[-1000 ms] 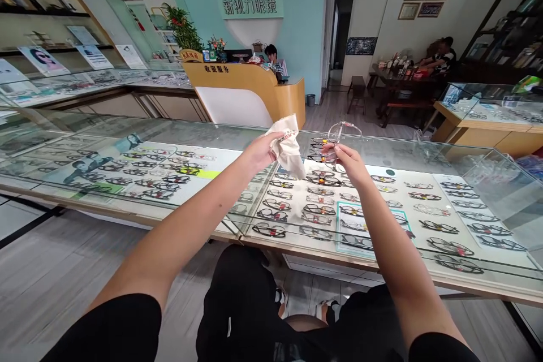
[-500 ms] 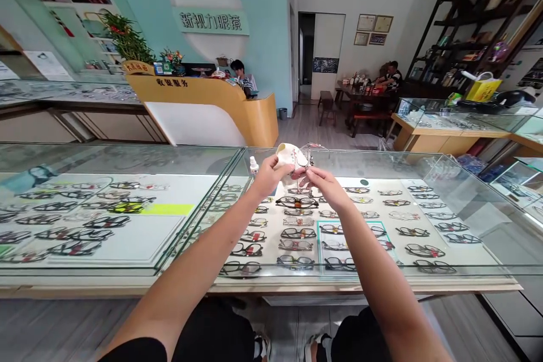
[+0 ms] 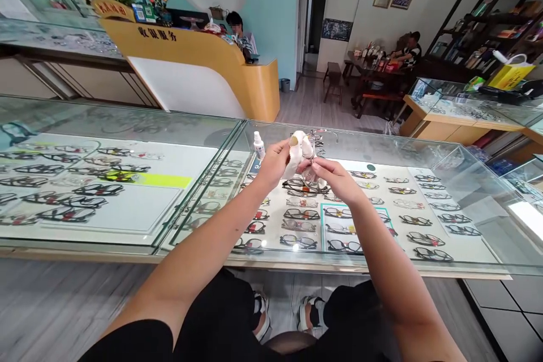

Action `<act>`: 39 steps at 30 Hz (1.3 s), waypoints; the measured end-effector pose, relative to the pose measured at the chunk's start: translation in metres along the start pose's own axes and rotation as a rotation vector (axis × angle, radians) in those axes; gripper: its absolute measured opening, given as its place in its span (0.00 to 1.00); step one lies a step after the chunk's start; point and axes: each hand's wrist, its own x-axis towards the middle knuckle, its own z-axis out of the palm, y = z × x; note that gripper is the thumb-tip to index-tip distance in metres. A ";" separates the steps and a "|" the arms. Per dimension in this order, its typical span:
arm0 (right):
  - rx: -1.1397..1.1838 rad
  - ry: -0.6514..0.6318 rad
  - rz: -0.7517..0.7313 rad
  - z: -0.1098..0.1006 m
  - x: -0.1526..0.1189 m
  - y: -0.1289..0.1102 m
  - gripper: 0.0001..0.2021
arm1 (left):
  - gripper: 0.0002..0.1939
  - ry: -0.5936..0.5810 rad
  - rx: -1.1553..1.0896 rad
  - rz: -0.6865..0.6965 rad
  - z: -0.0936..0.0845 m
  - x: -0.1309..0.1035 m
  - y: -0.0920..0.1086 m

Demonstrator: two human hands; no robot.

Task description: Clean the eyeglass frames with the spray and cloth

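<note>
My left hand (image 3: 274,165) is closed on a whitish cloth (image 3: 293,165), which bunches up against a lens of a pair of eyeglasses (image 3: 313,144). The thin metal frame is pinched in my right hand (image 3: 333,176), near its middle, with one temple arm sticking out to the right. Both hands are close together above the glass display case (image 3: 403,144). Just left of them, a white spray bottle (image 3: 258,146) stands upright on the glass. Part of the lenses is hidden by the cloth and fingers.
Rows of eyeglasses (image 3: 302,214) lie under the glass, and more fill the left case (image 3: 72,188). Beyond stands a wooden counter (image 3: 261,87) with a person (image 3: 241,34) behind it. Another person (image 3: 409,54) sits at a dark table at the back right.
My view has tilted downward, so the scene sits higher. The cloth has shifted on the glasses and now hangs lower between my hands; both hands keep their hold.
</note>
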 end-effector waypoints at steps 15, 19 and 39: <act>-0.072 -0.101 -0.021 0.002 -0.006 0.000 0.22 | 0.34 -0.315 -0.229 -0.061 0.008 -0.010 0.010; -0.077 -0.114 -0.027 0.004 -0.008 -0.005 0.21 | 0.33 -0.404 -0.287 -0.124 0.008 -0.013 0.016; -0.083 -0.052 -0.026 0.002 -0.009 -0.012 0.21 | 0.30 -0.478 -0.442 -0.192 0.007 -0.015 0.025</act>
